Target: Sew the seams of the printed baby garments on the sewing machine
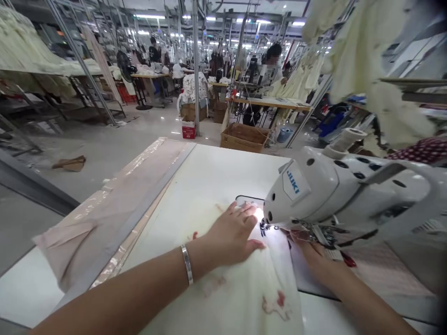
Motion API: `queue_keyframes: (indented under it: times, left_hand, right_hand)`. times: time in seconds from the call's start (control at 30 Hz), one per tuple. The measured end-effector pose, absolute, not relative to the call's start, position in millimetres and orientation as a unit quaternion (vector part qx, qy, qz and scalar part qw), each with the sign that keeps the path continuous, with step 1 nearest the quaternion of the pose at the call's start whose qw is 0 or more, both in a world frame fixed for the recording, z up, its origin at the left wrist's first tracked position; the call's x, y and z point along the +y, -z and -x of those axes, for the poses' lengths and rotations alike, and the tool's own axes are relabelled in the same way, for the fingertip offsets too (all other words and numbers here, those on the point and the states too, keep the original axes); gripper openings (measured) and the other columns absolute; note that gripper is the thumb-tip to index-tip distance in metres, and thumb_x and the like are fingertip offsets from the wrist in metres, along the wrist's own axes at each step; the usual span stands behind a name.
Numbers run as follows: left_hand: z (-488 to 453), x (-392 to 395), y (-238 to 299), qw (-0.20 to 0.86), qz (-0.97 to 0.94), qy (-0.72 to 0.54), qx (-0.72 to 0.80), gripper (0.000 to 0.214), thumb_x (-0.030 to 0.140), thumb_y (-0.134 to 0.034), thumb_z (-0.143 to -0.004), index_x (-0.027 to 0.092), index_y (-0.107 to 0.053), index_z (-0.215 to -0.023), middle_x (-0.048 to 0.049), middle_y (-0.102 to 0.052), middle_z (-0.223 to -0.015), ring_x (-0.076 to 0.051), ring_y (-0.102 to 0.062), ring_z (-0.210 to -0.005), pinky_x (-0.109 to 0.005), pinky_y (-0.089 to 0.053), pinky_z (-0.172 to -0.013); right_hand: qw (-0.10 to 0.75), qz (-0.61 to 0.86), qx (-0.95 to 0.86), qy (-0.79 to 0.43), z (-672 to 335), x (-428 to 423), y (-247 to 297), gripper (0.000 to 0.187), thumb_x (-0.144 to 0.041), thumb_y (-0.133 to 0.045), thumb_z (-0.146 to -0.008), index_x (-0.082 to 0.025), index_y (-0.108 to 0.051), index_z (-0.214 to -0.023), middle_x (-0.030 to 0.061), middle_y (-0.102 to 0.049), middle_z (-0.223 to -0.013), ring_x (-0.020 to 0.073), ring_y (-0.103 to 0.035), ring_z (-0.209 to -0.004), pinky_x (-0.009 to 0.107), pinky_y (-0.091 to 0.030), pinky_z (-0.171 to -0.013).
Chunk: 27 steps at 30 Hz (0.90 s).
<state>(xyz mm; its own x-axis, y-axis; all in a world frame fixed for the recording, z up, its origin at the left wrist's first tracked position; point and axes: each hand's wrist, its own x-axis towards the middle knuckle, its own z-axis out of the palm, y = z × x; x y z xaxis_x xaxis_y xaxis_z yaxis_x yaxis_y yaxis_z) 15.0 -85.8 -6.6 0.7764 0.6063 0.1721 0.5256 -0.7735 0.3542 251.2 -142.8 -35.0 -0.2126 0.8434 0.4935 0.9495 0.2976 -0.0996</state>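
A cream fabric [244, 293] with small red prints lies on the white sewing table [216, 177]. My left hand [232, 235] rests flat on it, fingers stretched toward the needle area, a metal bracelet on the wrist. My right hand [309, 249] lies under the head of the white sewing machine [335, 195], on the fabric beside the needle [263, 227]; its fingers are mostly hidden by the machine.
A pinkish cloth strip [104, 218] lies along the table's left edge. Beyond the table stand a cardboard box [244, 137], a red box [188, 131] and other work tables with people. Pale garments [356, 51] hang at the upper right.
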Motion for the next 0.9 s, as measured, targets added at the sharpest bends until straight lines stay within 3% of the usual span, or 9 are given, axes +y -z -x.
queue_keyframes:
  times: [0.1,0.23,0.37,0.47,0.6,0.67,0.77,0.83,0.9]
  left_hand:
    - [-15,-86,3,0.156,-0.930,-0.134,0.305,0.054,0.047,-0.055,-0.090,0.010,-0.041,-0.128,-0.0180,-0.040,-0.143,-0.028,-0.029,-0.138,-0.050,-0.021,-0.114]
    - [-15,-86,2,0.155,-0.931,-0.135,0.301,0.053,0.047,-0.055,-0.090,0.011,-0.042,-0.126,-0.0178,-0.039,-0.144,-0.027,-0.028,-0.138,-0.049,-0.020,-0.114]
    - [-14,-88,4,0.130,-0.936,-0.148,0.291,0.052,0.045,-0.053,-0.091,0.012,-0.039,-0.128,-0.0162,-0.040,-0.143,-0.028,-0.028,-0.138,-0.050,-0.021,-0.113]
    - [-10,-93,6,0.108,-0.939,-0.145,0.293,0.050,0.046,-0.047,-0.094,0.014,-0.038,-0.131,-0.0151,-0.037,-0.146,-0.027,-0.026,-0.139,-0.051,-0.023,-0.112]
    - [3,-113,9,0.089,-0.940,-0.123,0.307,0.055,0.052,-0.032,-0.097,0.015,-0.034,-0.137,-0.0130,-0.031,-0.149,-0.025,-0.023,-0.140,-0.051,-0.021,-0.112]
    - [13,-130,9,0.083,-0.943,-0.113,0.303,0.058,0.053,-0.028,-0.097,0.015,-0.030,-0.141,-0.0124,-0.030,-0.150,-0.024,-0.024,-0.140,-0.048,-0.020,-0.113]
    - [33,-153,8,0.079,-0.948,-0.107,0.290,0.061,0.055,-0.028,-0.097,0.015,-0.028,-0.143,-0.0127,-0.030,-0.149,-0.024,-0.024,-0.140,-0.047,-0.020,-0.113]
    - [52,-157,5,0.080,-0.952,-0.099,0.279,0.063,0.056,-0.030,-0.096,0.016,-0.026,-0.145,-0.0128,-0.030,-0.149,-0.024,-0.025,-0.140,-0.047,-0.020,-0.114]
    - [73,-148,0,0.075,-0.952,-0.077,0.288,0.063,0.057,-0.033,-0.095,0.019,-0.027,-0.145,-0.0116,-0.031,-0.149,-0.025,-0.027,-0.138,-0.048,-0.021,-0.113]
  right_hand:
    - [0.224,0.606,-0.763,-0.041,-249,-143,30,0.043,-0.027,-0.027,-0.094,-0.026,-0.067,-0.112,0.0070,-0.072,-0.099,0.0262,-0.067,-0.097,0.042,-0.057,-0.083]
    - [0.214,0.655,-0.723,-0.045,-245,-147,26,0.044,-0.042,-0.031,-0.093,-0.023,-0.068,-0.106,0.0109,-0.071,-0.098,0.0306,-0.066,-0.099,0.047,-0.056,-0.084]
    - [0.207,0.668,-0.713,-0.047,-242,-151,22,0.043,-0.053,-0.039,-0.090,-0.024,-0.068,-0.105,0.0084,-0.072,-0.098,0.0300,-0.066,-0.098,0.046,-0.057,-0.082]
    - [0.158,0.634,-0.756,-0.042,-235,-160,13,0.040,-0.045,-0.040,-0.092,-0.023,-0.063,-0.117,0.0080,-0.067,-0.115,0.0302,-0.061,-0.109,0.049,-0.052,-0.091]
    - [0.080,0.546,-0.832,-0.065,-220,-183,3,0.052,-0.040,-0.044,-0.093,-0.018,-0.042,-0.139,0.0126,-0.043,-0.142,0.0315,-0.041,-0.131,0.059,-0.035,-0.104]
    - [0.060,0.522,-0.847,-0.081,-213,-197,2,0.052,-0.041,-0.042,-0.094,-0.020,-0.036,-0.142,0.0101,-0.035,-0.147,0.0292,-0.031,-0.136,0.060,-0.028,-0.108]
    - [0.049,0.502,-0.858,-0.096,-210,-221,5,0.054,-0.040,-0.039,-0.096,-0.026,-0.026,-0.146,0.0052,-0.030,-0.150,0.0277,-0.028,-0.138,0.059,-0.023,-0.112]
    - [0.059,0.487,-0.866,-0.093,-217,-239,9,0.060,-0.040,-0.042,-0.094,-0.035,-0.016,-0.148,0.0014,-0.030,-0.150,0.0286,-0.030,-0.137,0.059,-0.026,-0.112]
    - [0.116,0.475,-0.870,-0.065,-230,-257,14,0.062,-0.042,-0.046,-0.092,-0.044,-0.016,-0.146,0.0011,-0.039,-0.146,0.0285,-0.040,-0.132,0.055,-0.037,-0.107]
